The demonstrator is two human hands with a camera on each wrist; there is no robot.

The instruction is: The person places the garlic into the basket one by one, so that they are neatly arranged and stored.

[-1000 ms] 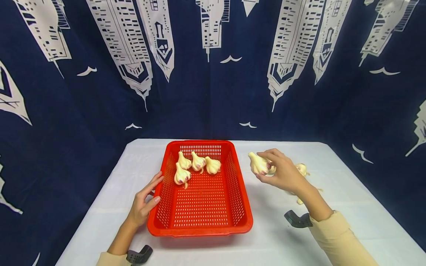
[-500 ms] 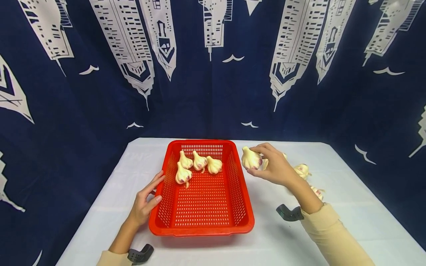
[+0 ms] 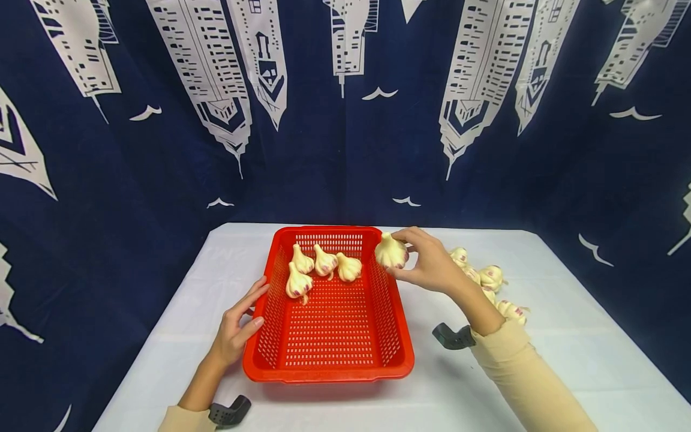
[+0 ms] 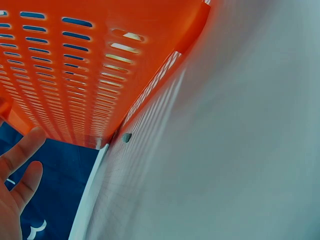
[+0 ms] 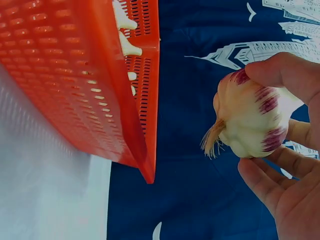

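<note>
A red perforated plastic basket (image 3: 329, 375) stands on the white table. Inside, toward its back left, lie several garlic bulbs (image 3: 349, 267), cream with purple streaks. My right hand (image 3: 429, 264) pinches another garlic bulb (image 3: 391, 252) between thumb and fingers, over the basket's right rim. Roots and purple-marked cloves of this held bulb (image 5: 252, 115) show in the right wrist view. At the basket's left side, my left hand (image 3: 232, 333) rests with its fingers and thumb extended against the rim. The left wrist view shows those fingers (image 4: 25, 150) near the slotted wall.
Right of the basket, partly behind my right forearm, lies a pile of several garlic bulbs (image 3: 491, 278) on the table (image 3: 459, 390). A dark blue curtain (image 3: 335, 162) with white building prints hangs behind the table's far edge.
My right hand has carried its garlic bulb left, from beside the basket to above its right rim. More of the pile is uncovered. My left hand stays at the rim.
</note>
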